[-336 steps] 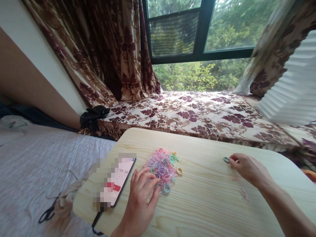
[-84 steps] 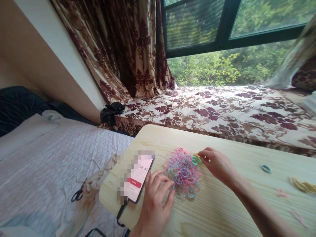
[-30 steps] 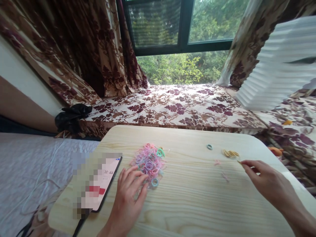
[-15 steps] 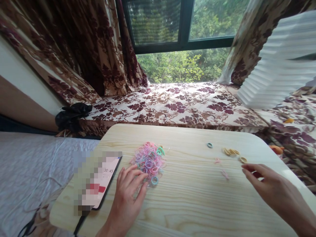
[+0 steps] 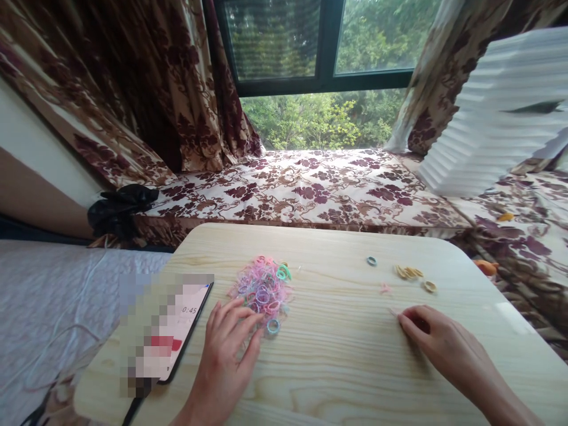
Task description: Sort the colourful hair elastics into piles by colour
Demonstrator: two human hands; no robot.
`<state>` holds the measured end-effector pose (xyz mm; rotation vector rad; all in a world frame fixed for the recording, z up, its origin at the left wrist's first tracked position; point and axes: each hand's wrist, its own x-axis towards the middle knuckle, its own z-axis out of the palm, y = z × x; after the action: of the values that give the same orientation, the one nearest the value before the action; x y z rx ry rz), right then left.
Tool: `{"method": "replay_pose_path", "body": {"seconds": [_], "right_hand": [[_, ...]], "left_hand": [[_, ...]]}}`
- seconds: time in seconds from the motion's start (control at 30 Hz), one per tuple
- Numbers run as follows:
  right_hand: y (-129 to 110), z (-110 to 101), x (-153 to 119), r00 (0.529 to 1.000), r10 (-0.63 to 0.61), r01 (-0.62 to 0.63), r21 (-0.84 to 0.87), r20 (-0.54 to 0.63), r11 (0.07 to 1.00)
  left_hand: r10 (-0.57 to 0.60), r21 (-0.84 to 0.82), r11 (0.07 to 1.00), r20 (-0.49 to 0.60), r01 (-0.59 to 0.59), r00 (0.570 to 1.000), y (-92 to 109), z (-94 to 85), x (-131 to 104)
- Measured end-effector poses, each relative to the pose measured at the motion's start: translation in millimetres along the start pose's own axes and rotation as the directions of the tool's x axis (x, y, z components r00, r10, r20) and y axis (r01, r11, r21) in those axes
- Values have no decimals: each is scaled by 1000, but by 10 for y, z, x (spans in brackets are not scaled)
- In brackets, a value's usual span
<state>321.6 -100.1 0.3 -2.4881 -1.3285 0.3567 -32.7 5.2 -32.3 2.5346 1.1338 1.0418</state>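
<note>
We see a messy heap of thin elastic bands [image 5: 261,287] on the wooden surface [image 5: 328,367], mostly pink and purple, with green loops [image 5: 284,272] at its far right edge and a round blue band [image 5: 273,320] at its near edge. Our left hand [image 5: 227,348] is at the heap's near left, fingers loose and spread. Well right of the heap, our right hand [image 5: 444,338] pinches a pale pink band [image 5: 393,312] in its fingers, and yellow bands [image 5: 408,273] lie there too.
</note>
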Motion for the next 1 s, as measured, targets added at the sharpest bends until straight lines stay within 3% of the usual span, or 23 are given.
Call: {"method": "replay_pose_path", "body": {"seconds": [0.3,0.67,0.87,1.0], "right_hand": [[40,-77,18,1000,-6,9,120,-22,993],[-14,-65,405,991,-99,106,86,-85,991],[84,-63,135,983,-128,137,63,-129,989],[174,138,-136,928,-310,296,-98,-207,950]], "left_hand": [[6,-4,1000,17,-6,1000,0,-2,19],[32,17,999,2,-32,1000,-15,-37,23],[21,21,1000,17,-22,1000,-29,-46,7],[25,12,1000,29,-26,999,-14,-12,27]]}}
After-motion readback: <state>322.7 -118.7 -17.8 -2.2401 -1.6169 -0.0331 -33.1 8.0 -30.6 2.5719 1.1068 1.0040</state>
